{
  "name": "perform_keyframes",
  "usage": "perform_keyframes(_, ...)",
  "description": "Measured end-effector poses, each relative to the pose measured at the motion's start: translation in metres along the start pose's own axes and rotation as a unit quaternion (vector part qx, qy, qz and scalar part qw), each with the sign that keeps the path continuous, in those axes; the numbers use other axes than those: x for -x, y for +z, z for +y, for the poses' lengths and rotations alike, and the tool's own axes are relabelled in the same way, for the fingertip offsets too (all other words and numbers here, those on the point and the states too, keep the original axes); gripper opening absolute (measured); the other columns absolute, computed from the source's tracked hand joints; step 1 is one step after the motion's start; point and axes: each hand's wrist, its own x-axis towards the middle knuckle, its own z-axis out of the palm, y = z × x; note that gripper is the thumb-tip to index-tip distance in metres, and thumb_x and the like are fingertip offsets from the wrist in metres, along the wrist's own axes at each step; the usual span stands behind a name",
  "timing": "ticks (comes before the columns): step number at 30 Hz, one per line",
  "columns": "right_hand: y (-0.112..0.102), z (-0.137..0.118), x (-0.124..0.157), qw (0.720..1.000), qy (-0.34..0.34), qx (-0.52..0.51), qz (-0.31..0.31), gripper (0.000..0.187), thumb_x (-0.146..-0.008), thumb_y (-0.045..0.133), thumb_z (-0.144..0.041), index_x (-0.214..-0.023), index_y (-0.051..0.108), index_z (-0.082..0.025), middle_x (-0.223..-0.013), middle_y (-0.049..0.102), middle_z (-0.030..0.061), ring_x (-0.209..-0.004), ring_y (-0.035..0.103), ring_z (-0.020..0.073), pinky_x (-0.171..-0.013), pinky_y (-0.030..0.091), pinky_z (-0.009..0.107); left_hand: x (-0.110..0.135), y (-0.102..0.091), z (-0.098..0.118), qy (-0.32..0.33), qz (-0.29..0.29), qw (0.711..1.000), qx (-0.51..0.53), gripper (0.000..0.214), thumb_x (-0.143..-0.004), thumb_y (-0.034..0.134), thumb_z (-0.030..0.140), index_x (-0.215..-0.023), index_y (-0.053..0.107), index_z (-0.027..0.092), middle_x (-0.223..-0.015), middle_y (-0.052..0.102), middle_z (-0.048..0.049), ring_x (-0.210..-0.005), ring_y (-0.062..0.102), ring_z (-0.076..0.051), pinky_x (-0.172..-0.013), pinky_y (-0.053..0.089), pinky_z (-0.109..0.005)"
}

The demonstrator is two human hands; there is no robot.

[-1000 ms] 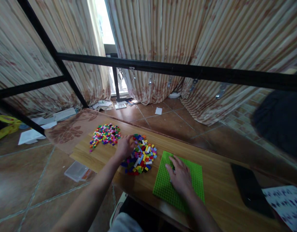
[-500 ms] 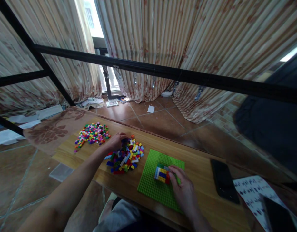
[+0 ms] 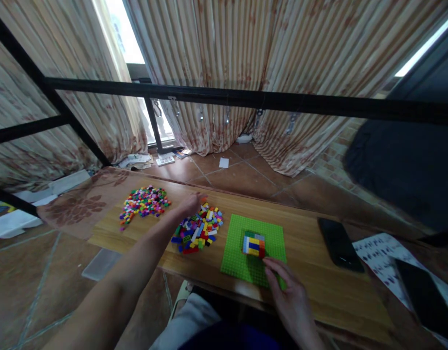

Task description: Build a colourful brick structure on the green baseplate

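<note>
- The biggest things are the striped curtains (image 3: 216,58), which hang across the top of the frame. A long black bar (image 3: 216,96) runs in front of them.
- The wooden surface (image 3: 300,243) goes across the lower middle of the frame.
- The green baseplate (image 3: 233,253) lies flat on it, just right of the middle.
- The pile of bigger bricks (image 3: 200,231) sits left of the green baseplate, near the middle of the frame. The pile of tiny bricks (image 3: 145,200) is farther left, apart from it.
- The right hand (image 3: 289,287) is low in the frame, right of the middle. Its fingers are bent by the lower right corner of the small build. I can't tell if this grip is pinching it.
- The left hand (image 3: 192,203) is at the top edge of the bigger bricks. It looks like the step now is picking out a brick. Its fingertips are too blurry to tell if the grip has one. I think the next move calls for a soft, careful pinch on just one.
- The small build (image 3: 253,244), with yellow, blue and red bricks, sits around the middle of the green baseplate.
- The smallest is an orange brick (image 3: 204,200) by the left fingertips.
</note>
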Motion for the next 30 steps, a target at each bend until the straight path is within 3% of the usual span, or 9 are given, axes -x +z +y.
perform_keyframes(4,0.01,-0.013,0.024,1.0,0.011,-0.007,-0.002,0.032,-0.09,0.051,-0.042,-0.108,0.069,-0.023,-0.116,0.067,0.0094,-0.109,0.062,0.0228,-0.098,0.048,0.04,-0.009,0.006,-0.003,0.028,-0.026,0.999,-0.01,0.057,-0.063,0.048,-0.001,-0.111,0.069,0.022,-0.11,0.069,-0.0062,-0.101,0.062,-0.02,-0.096,0.045,-0.029)
perform_keyframes(9,0.014,-0.023,0.049,0.999,0.036,0.005,-0.003,0.031,-0.091,0.05,-0.041,-0.106,0.07,-0.023,-0.114,0.068,0.0092,-0.106,0.063,0.0227,-0.096,0.049,0.039,0.004,0.002,-0.009,0.044,-0.031,0.998,-0.023,0.054,-0.063,0.048,-0.002,-0.106,0.071,0.02,-0.112,0.068,-0.0074,-0.107,0.06,-0.02,-0.098,0.043,-0.026)
perform_keyframes(16,0.024,-0.031,0.06,0.999,0.006,-0.007,-0.032,0.028,-0.093,0.047,-0.035,-0.105,0.07,-0.024,-0.109,0.069,0.0076,-0.104,0.064,0.0207,-0.093,0.05,0.035,0.032,-0.013,0.004,0.028,0.016,0.999,-0.024,0.062,-0.066,0.041,-0.004,-0.12,0.063,0.017,-0.119,0.066,-0.0088,-0.111,0.059,-0.021,-0.099,0.044,-0.031)
perform_keyframes(19,0.038,-0.028,0.068,0.999,-0.002,-0.012,-0.04,0.027,-0.093,0.046,-0.031,-0.105,0.069,-0.023,-0.108,0.069,0.0076,-0.103,0.064,0.0202,-0.092,0.05,0.033,0.058,-0.018,0.014,0.037,0.061,0.997,-0.007,0.056,-0.072,0.039,0.0,-0.123,0.059,0.013,-0.125,0.061,-0.0107,-0.118,0.055,-0.021,-0.104,0.041,-0.034)
perform_keyframes(20,0.046,-0.026,0.072,0.999,-0.006,-0.014,-0.05,0.026,-0.093,0.046,-0.029,-0.104,0.069,-0.023,-0.107,0.069,0.0077,-0.102,0.064,0.0199,-0.091,0.05,0.032,0.07,-0.016,0.017,0.048,0.1,0.993,0.033,0.051,-0.075,0.039,0.003,-0.121,0.059,0.013,-0.123,0.062,-0.0112,-0.116,0.056,-0.021,-0.104,0.042,-0.035)
perform_keyframes(23,0.073,-0.02,0.088,0.993,-0.021,-0.028,-0.117,0.028,-0.091,0.044,-0.021,-0.101,0.07,-0.022,-0.099,0.07,0.0072,-0.093,0.066,0.0183,-0.084,0.051,0.03,0.112,-0.003,0.029,0.071,0.176,0.973,0.129,0.04,-0.083,0.042,0.016,-0.12,0.059,0.017,-0.118,0.063,-0.01,-0.111,0.059,-0.022,-0.101,0.045,-0.04)
perform_keyframes(27,0.103,-0.015,0.102,0.97,-0.076,-0.056,-0.225,0.026,-0.084,0.048,-0.016,-0.093,0.072,-0.02,-0.092,0.07,0.0081,-0.087,0.067,0.018,-0.077,0.051,0.026,0.165,0.019,0.034,0.004,0.206,0.962,0.177,0.038,-0.085,0.048,0.026,-0.121,0.058,0.02,-0.118,0.064,-0.01,-0.112,0.058,-0.024,-0.1,0.046,-0.041)
perform_keyframes(30,0.107,-0.011,0.101,0.968,-0.06,-0.061,-0.236,0.026,-0.085,0.047,-0.017,-0.093,0.072,-0.018,-0.089,0.07,0.0089,-0.084,0.067,0.0178,-0.074,0.051,0.026,0.189,0.024,0.024,-0.063,0.218,0.959,0.169,0.038,-0.083,0.049,0.029,-0.118,0.06,0.019,-0.115,0.065,-0.0101,-0.108,0.06,-0.025,-0.097,0.048,-0.042)
